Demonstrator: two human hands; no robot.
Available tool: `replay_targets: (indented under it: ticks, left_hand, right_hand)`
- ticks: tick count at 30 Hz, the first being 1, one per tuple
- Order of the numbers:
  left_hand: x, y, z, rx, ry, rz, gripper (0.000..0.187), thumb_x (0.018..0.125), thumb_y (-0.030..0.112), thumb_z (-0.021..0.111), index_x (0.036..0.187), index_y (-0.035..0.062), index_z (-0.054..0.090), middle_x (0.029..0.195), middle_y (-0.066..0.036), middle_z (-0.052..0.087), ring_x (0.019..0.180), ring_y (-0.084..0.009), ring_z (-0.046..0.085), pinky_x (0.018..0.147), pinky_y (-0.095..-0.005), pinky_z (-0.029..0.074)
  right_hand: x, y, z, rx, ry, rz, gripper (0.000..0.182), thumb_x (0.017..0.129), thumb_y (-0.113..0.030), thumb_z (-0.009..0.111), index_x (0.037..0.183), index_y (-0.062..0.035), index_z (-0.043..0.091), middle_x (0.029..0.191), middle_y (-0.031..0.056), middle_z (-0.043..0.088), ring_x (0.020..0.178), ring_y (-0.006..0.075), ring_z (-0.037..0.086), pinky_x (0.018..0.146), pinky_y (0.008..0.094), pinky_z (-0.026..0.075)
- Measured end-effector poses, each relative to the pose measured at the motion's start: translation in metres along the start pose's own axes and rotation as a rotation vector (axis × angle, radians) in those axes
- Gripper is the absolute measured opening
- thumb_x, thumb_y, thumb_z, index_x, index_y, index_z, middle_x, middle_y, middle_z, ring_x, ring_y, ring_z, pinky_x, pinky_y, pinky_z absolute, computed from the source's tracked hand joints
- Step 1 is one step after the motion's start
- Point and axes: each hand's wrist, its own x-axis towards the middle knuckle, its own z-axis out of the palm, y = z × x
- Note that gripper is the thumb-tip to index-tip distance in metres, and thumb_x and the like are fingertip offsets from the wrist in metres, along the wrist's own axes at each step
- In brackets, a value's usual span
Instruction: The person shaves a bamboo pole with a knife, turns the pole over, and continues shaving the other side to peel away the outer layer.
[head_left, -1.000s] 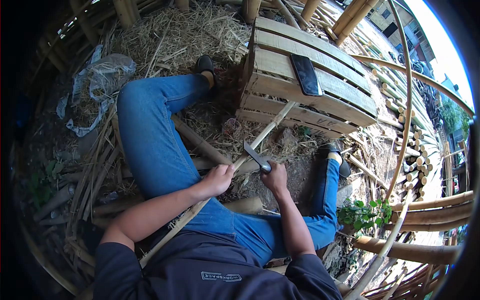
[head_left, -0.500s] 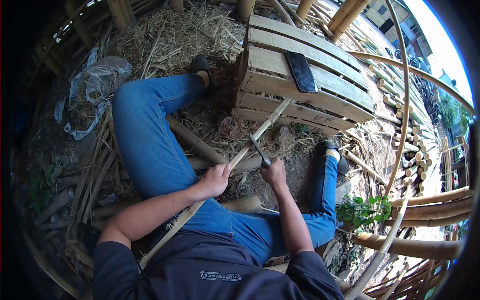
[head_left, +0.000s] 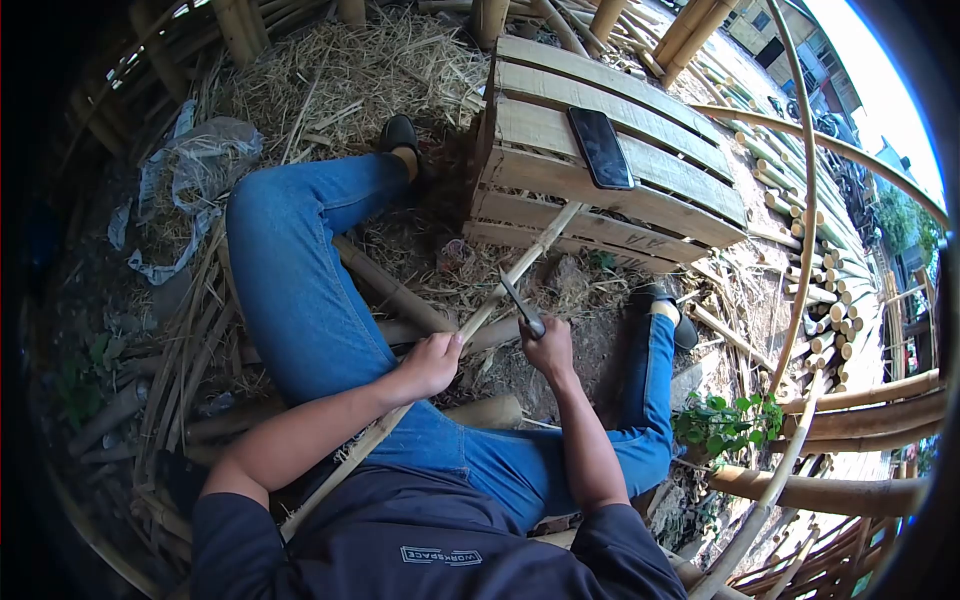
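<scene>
A long pale bamboo strip (head_left: 537,247) runs slantwise from beside my body, across my lap, up to the side of the wooden crate. My left hand (head_left: 433,364) is closed around it near the middle. In my right hand (head_left: 549,350) is a knife (head_left: 521,304), its dark handle wrapped by my fingers. The blade points up and to the left, its tip end overlapping the strip a little beyond my left hand. The strip's far end meets the crate's slats, and its near end passes along my left side.
The slatted wooden crate (head_left: 520,120) stands in front, a phone (head_left: 601,148) lying on top. Straw (head_left: 350,80) and shavings cover the ground. A torn plastic bag (head_left: 195,165) lies at left. Stacked bamboo poles (head_left: 825,325) fill the right, near a leafy plant (head_left: 728,425).
The knife's handle end has shifted slightly while its blade stays at the strip. My left hand keeps its hold, nearly in the same place.
</scene>
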Motion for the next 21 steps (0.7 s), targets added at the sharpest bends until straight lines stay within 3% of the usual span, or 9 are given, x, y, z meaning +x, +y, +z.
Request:
replay_targets:
  ticks: [2,8,11,20,21]
  left_hand:
    - [-0.002,0.001,0.0,0.008,-0.002,-0.007,0.044,0.106,0.029,0.036,0.088,-0.0023,0.061,0.087,-0.029,0.065,0.088,-0.0498,0.062,0.077,-0.056,0.048]
    - [-0.003,-0.001,0.005,0.067,0.06,0.013,0.044,0.106,0.03,0.036,0.087,-0.0018,0.059,0.088,-0.029,0.064,0.088,-0.0504,0.061,0.077,-0.0576,0.048]
    - [-0.001,-0.007,0.005,0.069,0.063,0.039,0.043,0.107,0.03,0.035,0.088,-0.0013,0.059,0.087,-0.029,0.064,0.087,-0.0505,0.061,0.077,-0.058,0.047]
    - [-0.002,0.004,0.0,0.027,0.02,-0.003,0.042,0.107,0.029,0.035,0.089,-0.0014,0.058,0.085,-0.027,0.064,0.087,-0.0496,0.061,0.075,-0.0565,0.047]
    - [-0.003,0.007,-0.001,0.014,0.015,-0.022,0.042,0.106,0.029,0.035,0.089,-0.0013,0.058,0.085,-0.027,0.064,0.087,-0.0495,0.061,0.075,-0.0563,0.047]
  right_hand:
    - [-0.008,-0.018,0.002,0.015,-0.021,-0.087,0.014,0.076,-0.015,0.065,0.079,-0.0026,0.071,0.075,0.0261,0.066,0.074,0.0451,0.066,0.072,0.0506,0.054]
    - [-0.012,-0.025,0.002,-0.079,-0.08,-0.016,0.015,0.074,-0.014,0.063,0.08,-0.0029,0.072,0.078,0.026,0.067,0.077,0.0447,0.067,0.075,0.0511,0.055]
    - [0.006,0.017,0.015,-0.056,0.096,0.066,0.015,0.074,-0.013,0.064,0.074,0.0005,0.07,0.073,0.0288,0.064,0.074,0.0459,0.066,0.073,0.0509,0.054]
    - [0.023,0.05,-0.002,-0.113,0.182,0.235,0.02,0.077,-0.016,0.062,0.078,0.0029,0.069,0.076,0.0301,0.065,0.079,0.0468,0.066,0.076,0.0537,0.053]
    - [0.021,0.052,-0.003,-0.102,0.253,0.141,0.025,0.08,-0.019,0.065,0.071,0.0041,0.064,0.066,0.0283,0.061,0.065,0.0436,0.065,0.066,0.0518,0.051]
